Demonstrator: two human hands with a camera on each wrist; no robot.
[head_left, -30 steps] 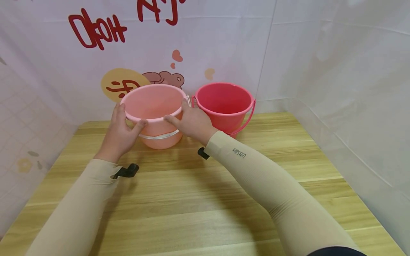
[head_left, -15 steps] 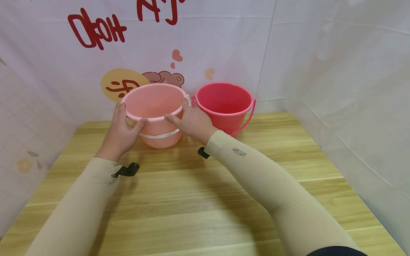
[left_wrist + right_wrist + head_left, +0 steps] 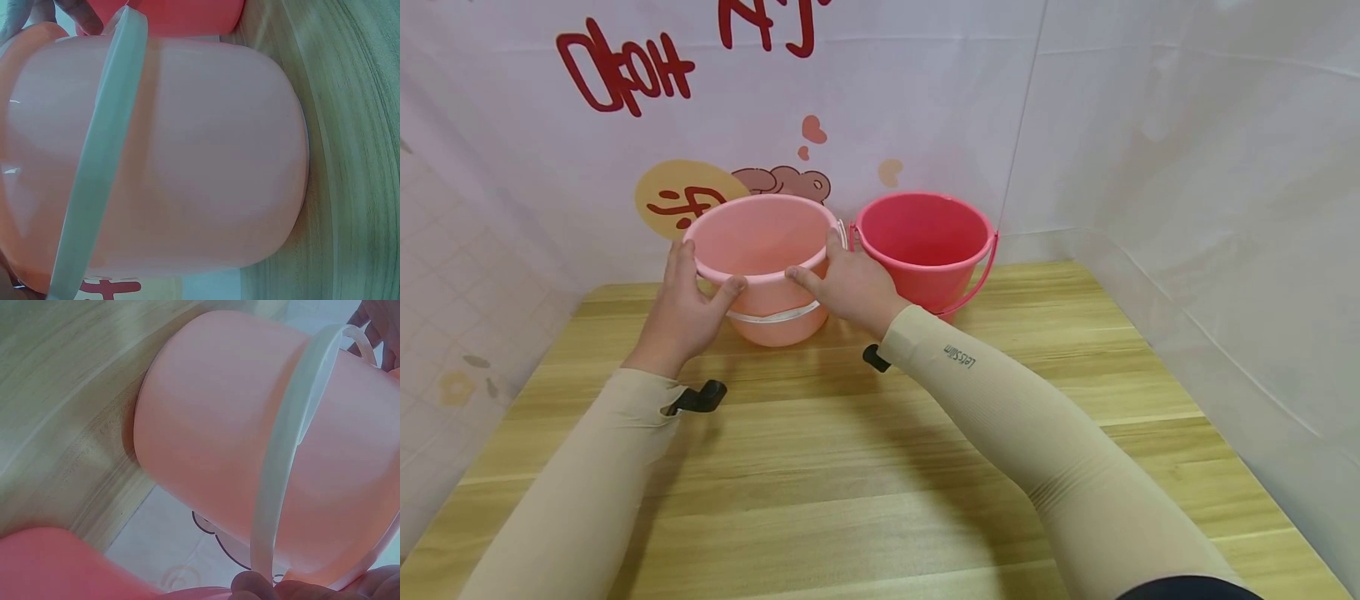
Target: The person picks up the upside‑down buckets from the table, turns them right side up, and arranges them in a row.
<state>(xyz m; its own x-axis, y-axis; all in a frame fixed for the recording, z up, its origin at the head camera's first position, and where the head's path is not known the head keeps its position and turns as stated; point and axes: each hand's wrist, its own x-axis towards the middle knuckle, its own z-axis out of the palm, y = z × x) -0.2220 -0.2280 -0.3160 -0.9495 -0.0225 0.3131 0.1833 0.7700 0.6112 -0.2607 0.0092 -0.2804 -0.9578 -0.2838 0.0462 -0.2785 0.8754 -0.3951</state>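
A light pink bucket [image 3: 775, 293] stands upright at the back left of the table, its white handle [image 3: 772, 317] hanging down across the near side. My left hand [image 3: 679, 321] holds its left rim, thumb along the near edge. On the opposite side, my right hand [image 3: 856, 283] grips the rim, its thumb also on the near edge. In the right wrist view the right fingers [image 3: 253, 585] are at the end of the handle. Close by on the right is a hot pink bucket [image 3: 928, 283], partly behind my right hand, with its own pink handle [image 3: 988, 275] hanging at the side.
The wooden table [image 3: 790, 467] extends toward me and to the right. A white printed curtain [image 3: 940, 100] rises right behind both buckets, and a pale sheet [image 3: 1217, 208] borders the right side. Black wrist mounts [image 3: 702, 397] stick out from the sleeves.
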